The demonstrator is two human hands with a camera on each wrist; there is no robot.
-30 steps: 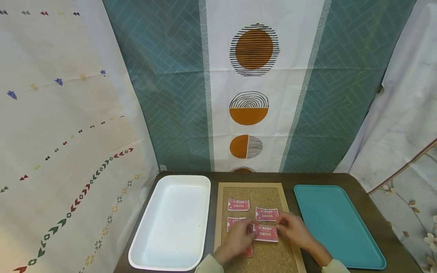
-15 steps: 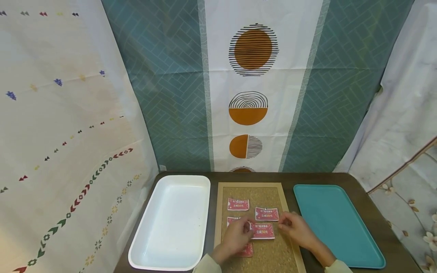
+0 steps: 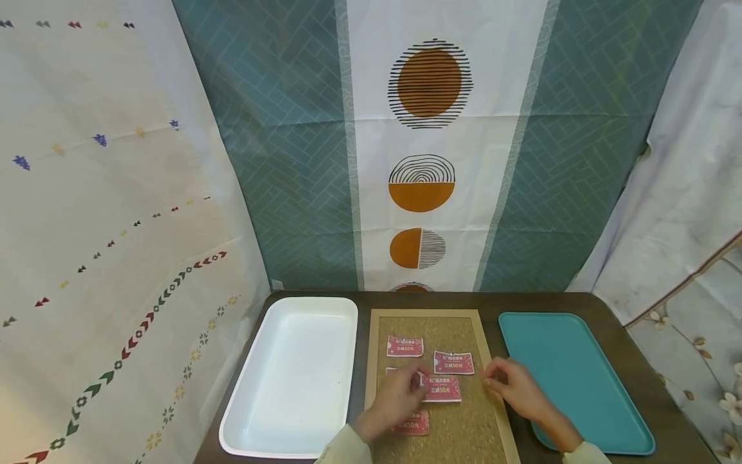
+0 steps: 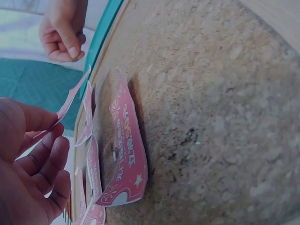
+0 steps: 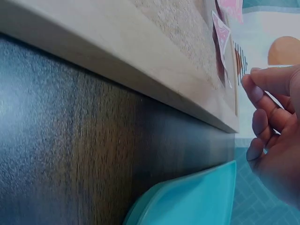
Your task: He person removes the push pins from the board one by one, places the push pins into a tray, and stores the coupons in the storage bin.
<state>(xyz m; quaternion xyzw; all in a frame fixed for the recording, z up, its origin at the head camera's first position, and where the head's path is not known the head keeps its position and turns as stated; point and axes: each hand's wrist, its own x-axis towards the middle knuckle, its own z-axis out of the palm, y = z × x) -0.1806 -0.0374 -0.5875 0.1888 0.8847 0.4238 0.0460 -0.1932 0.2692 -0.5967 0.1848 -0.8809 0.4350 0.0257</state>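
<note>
My left hand (image 3: 400, 394) pinches the edge of a red paper coupon (image 3: 442, 389) between thumb and fingers, above the cork board (image 3: 464, 438). In the left wrist view the held coupon (image 4: 70, 99) is tilted, raised off the cork. Other coupons are on the board: one at the upper left (image 3: 405, 347), one at the right (image 3: 454, 363), one below my left hand (image 3: 413, 423) and one mostly hidden behind it. Near the board's right edge is my right hand (image 3: 516, 385), fingers curled and thumb against the index finger; nothing shows between them.
A white tray (image 3: 232, 438) stands left of the board, and a teal tray (image 3: 580, 380) lies to its right. Both rest on the dark wooden table (image 3: 429, 299). The board has a raised wooden frame (image 3: 371, 341). Patterned cloth (image 3: 301, 161) hangs behind.
My right hand has let go of the coupon's right side and drawn away to the right. My left hand has carried the coupon slightly left and away from me.
</note>
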